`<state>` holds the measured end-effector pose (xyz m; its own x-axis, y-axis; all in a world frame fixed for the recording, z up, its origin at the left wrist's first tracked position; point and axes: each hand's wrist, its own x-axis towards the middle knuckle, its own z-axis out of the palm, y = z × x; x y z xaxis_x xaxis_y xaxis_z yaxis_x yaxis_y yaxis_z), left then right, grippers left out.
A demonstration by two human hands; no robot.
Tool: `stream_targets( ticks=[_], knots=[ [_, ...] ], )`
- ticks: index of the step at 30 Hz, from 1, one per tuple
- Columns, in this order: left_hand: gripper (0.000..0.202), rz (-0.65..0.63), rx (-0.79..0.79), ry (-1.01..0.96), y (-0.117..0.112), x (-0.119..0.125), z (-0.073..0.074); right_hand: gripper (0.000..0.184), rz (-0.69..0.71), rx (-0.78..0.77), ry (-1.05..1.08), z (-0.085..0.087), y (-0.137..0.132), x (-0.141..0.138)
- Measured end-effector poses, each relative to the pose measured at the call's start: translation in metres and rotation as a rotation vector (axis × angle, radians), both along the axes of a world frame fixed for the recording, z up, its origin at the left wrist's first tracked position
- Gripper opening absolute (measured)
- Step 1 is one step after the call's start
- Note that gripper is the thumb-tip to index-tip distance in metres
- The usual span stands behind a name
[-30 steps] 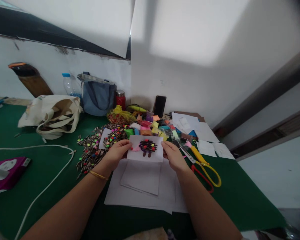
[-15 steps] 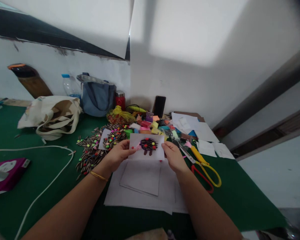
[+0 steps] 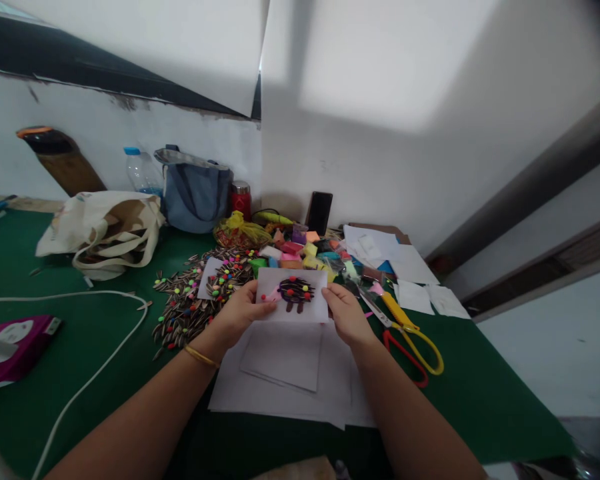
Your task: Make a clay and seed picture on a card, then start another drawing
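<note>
The two hands are apart, one at each side of a small white card. The left hand pinches the card's left side, with its thumb over the front near the bottom corner. The right hand pinches the right edge. The card is tipped up toward the person, over the middle of the green counter. On the card is a little animal with a dark, stripy back, a pink face, two brown legs, and red and yellow dots.

Below the card, near the counter's front edge, lies a stack of white paper. Just left of the left hand is a big pile of stripy seeds mixed with tiny bright balls. Behind the card sit lots of colorful lumps and packs. To the right of the right hand, toward the counter's right edge, are scissors handles in yellow and red.

Along the counter's back edge, a black phone stands up, and a red flask is beside a blue bag. A cream bag slumps near the back left corner. A purple box is at the left, near a white cord.
</note>
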<state>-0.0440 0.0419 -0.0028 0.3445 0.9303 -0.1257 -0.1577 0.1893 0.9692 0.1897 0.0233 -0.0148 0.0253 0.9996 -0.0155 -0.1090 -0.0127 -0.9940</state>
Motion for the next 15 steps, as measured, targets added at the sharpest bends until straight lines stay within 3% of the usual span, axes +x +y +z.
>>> stream_targets(
  ticks=[15],
  knots=[
    [0.048,0.012,-0.029,-0.089,0.0041,0.0011,-0.0082,0.03,0.005,0.0,0.137,-0.0034,0.0019,0.0001]
  ],
)
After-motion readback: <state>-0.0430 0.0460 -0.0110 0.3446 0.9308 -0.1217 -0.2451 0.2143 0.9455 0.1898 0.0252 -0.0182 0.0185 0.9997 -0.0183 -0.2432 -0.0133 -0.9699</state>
